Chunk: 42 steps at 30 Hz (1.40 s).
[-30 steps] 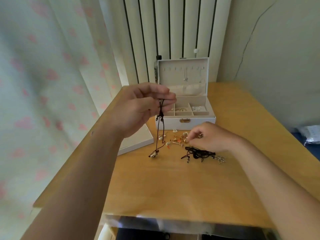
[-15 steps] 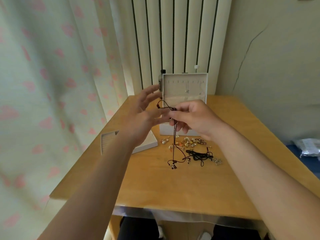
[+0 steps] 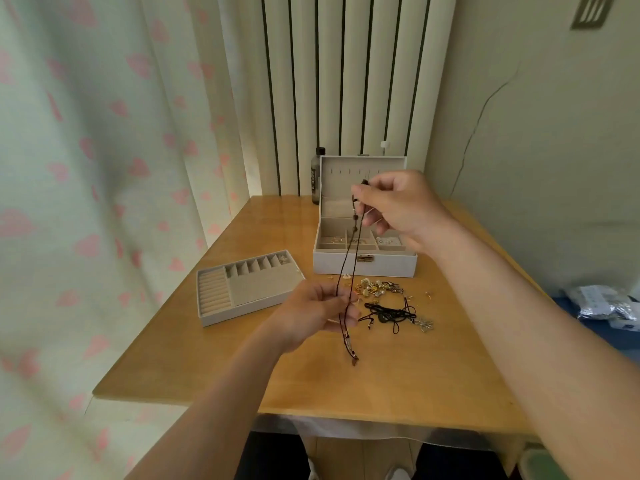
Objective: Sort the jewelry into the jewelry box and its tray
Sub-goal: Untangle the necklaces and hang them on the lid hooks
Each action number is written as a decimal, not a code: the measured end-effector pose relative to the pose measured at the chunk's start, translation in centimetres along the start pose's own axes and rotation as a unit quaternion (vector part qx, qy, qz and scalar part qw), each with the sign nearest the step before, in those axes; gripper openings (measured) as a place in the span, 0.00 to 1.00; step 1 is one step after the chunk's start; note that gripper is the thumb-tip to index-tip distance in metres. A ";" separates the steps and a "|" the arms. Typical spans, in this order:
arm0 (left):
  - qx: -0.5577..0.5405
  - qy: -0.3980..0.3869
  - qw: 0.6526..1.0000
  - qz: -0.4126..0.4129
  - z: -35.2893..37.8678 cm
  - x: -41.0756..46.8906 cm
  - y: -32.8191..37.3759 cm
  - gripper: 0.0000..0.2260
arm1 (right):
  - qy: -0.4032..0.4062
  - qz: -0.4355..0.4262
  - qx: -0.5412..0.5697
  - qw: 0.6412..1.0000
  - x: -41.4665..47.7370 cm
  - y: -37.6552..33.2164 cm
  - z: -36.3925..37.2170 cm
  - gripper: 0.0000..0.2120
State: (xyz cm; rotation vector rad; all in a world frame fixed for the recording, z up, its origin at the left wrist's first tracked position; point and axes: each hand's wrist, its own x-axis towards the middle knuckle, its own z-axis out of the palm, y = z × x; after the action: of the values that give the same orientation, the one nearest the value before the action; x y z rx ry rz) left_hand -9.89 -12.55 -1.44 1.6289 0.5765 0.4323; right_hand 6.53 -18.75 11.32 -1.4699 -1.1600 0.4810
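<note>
This is looking like a room in a home, probably a bedroom. A pale fabric curtain printed with pink hearts (image 3: pixel 104 168) is hanging at the left. A white ribbed column radiator (image 3: pixel 346 81) is standing beside a cream plaster wall (image 3: pixel 554 150). A white hinged jewelry box (image 3: pixel 391 268) is sitting open on a small light wooden table (image 3: pixel 381 393).

Wooden table (image 3: pixel 381 393) bears jewelry box (image 3: pixel 363 268), tray (image 3: pixel 263 285), loose jewelry (image 3: pixel 377 287).
</note>
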 end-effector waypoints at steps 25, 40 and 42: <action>-0.233 0.021 0.961 0.146 -0.5 1.0 8.0 0.10 | -0.247 0.049 0.084 0.964 0.5 -0.6 -3.3 0.14; -0.159 0.051 0.971 0.169 -0.7 0.8 8.5 0.10 | -0.251 -0.027 -0.065 0.965 0.5 -3.2 -4.1 0.12; -0.153 0.054 0.971 0.177 -0.9 0.8 8.6 0.07 | -0.254 -0.036 -0.072 0.964 0.4 -3.5 -4.1 0.12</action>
State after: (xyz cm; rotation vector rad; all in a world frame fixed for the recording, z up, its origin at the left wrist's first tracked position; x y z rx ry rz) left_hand -8.72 -12.08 7.16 1.4150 0.2770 0.8366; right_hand 8.69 -20.99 15.72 -1.4632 -1.6754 0.7656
